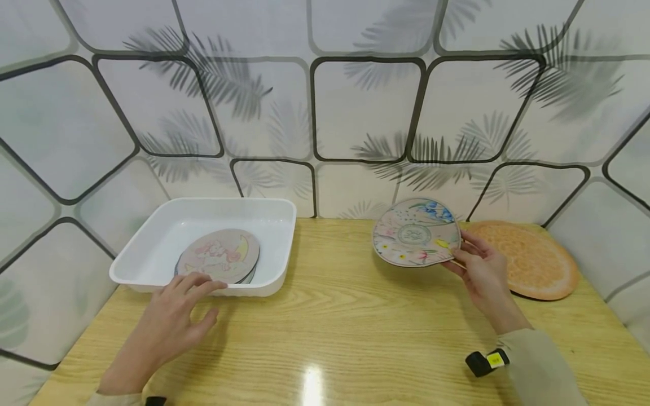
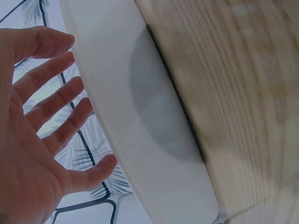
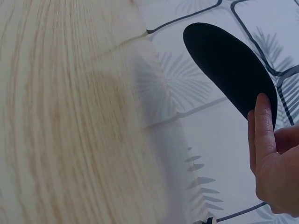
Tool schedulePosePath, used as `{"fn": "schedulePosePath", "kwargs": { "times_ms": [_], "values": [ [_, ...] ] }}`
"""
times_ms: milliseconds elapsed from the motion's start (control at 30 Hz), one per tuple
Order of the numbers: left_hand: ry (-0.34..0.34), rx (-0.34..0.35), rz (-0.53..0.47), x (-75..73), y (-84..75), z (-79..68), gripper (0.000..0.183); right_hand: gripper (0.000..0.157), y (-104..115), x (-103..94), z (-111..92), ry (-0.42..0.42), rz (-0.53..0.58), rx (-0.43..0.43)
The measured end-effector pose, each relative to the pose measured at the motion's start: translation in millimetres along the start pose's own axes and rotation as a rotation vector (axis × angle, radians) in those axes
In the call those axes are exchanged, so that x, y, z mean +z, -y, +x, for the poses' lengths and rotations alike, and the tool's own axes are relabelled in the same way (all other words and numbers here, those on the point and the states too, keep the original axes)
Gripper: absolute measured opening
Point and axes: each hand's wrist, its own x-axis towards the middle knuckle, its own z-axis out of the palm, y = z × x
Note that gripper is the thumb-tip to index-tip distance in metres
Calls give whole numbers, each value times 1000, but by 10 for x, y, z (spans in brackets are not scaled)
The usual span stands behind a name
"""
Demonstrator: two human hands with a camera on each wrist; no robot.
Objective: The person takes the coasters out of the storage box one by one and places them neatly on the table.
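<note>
Right hand point(image 1: 484, 273) pinches the floral mat point(image 1: 398, 239) by its right edge, thumb on the printed face, fingers under the black back. Mat is off the tabletop point(image 1: 355, 338), between tray and orange-slice mat. Left hand point(image 1: 170, 321) relaxed, fingers spread, tips at the near rim of the white tray point(image 1: 238, 211), blocking part of it. Unicorn mat point(image 1: 220, 256) sits in tray on at least one more, probably; lower layer mostly hidden. Orange-slice mat point(image 1: 540, 259) flat at right, partly behind right hand. Patterned wall point(image 1: 365, 113) backs the table.
</note>
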Motion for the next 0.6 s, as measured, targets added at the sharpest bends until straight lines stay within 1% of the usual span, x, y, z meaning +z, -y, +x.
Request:
{"fn": "schedulePosePath", "kwargs": {
  "times_ms": [67, 200, 333, 600],
  "values": [
    [-2, 3, 0, 1, 0, 1, 43, 48, -9, -14, 11, -6, -17, 4],
    [0, 1, -2, -2, -3, 4, 43, 42, -32, -55, 28, -2, -5, -3],
    [2, -4, 1, -2, -2, 4, 43, 39, -49, -98, 48, -1, -1, 1],
    [9, -14, 3, -1, -2, 2, 43, 40, -87, -163, 89, -13, -32, 12]
  ]
}}
